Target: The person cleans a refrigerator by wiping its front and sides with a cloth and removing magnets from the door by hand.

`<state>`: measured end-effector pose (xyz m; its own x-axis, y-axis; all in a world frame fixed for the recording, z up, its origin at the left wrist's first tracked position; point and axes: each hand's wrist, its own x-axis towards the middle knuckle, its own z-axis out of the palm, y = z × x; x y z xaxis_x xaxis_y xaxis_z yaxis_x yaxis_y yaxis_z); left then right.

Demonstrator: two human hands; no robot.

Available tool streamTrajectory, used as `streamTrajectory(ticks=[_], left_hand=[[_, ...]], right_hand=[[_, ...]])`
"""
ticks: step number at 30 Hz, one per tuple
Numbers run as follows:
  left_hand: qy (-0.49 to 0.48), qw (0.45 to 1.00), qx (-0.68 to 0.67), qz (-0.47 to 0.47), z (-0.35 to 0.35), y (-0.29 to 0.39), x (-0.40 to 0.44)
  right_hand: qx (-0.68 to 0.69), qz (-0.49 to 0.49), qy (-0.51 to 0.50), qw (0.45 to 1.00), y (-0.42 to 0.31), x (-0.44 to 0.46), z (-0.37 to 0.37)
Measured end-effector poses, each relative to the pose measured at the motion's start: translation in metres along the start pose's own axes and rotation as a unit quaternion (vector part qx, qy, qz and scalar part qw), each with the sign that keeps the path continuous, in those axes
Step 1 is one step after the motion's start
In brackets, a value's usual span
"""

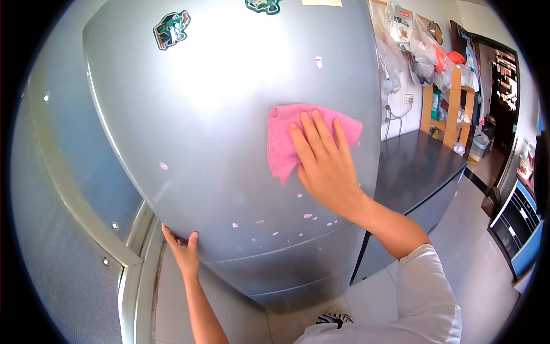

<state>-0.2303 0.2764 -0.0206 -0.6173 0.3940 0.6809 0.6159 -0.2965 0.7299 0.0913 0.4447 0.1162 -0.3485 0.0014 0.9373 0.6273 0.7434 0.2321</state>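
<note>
My right hand point(327, 160) lies over a pink cloth point(282, 135) and holds it flat against the silver refrigerator door point(217, 143). Its fingers are stretched out on the cloth, whose lower left corner hangs loose. At the door's lower left edge is my left hand point(186, 252), thumb and forefinger spread apart; its other fingers are largely hidden. Small pinkish sticker remnants point(308, 216) dot the lower part of the door. Two green magnets or stickers, one at the upper left point(172, 30), sit higher up.
A dark grey low cabinet or chest point(421, 166) stands right of the refrigerator. Behind it are a wooden shelf point(451, 109) and hanging plastic bags point(424, 51). A framed panel door point(63, 229) is close on the left. A striped shoe point(335, 316) shows on the tiled floor.
</note>
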Motion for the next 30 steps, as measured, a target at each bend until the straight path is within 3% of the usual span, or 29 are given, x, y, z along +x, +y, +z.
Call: streamTrajectory(ticks=[6,15,20,26,30], left_hand=[[0.0,1.0,0.002,0.001,0.001,0.005,0.001],[-0.004,1.0,-0.021,-0.002,-0.001,-0.002,0.0],[0.0,1.0,-0.016,-0.012,0.002,0.01,0.0],[0.003,1.0,-0.024,-0.014,0.001,0.002,0.0],[0.003,1.0,-0.025,-0.009,0.001,0.003,0.0]], right_hand=[[-0.071,-0.029,-0.033,0.997,0.001,-0.025,0.002],[-0.018,-0.02,0.009,1.0,0.007,-0.007,0.001],[-0.048,-0.007,-0.05,0.998,0.02,-0.043,-0.001],[-0.063,0.033,0.026,0.997,0.039,0.0,0.0],[-0.05,0.036,0.012,0.998,0.033,-0.021,-0.001]])
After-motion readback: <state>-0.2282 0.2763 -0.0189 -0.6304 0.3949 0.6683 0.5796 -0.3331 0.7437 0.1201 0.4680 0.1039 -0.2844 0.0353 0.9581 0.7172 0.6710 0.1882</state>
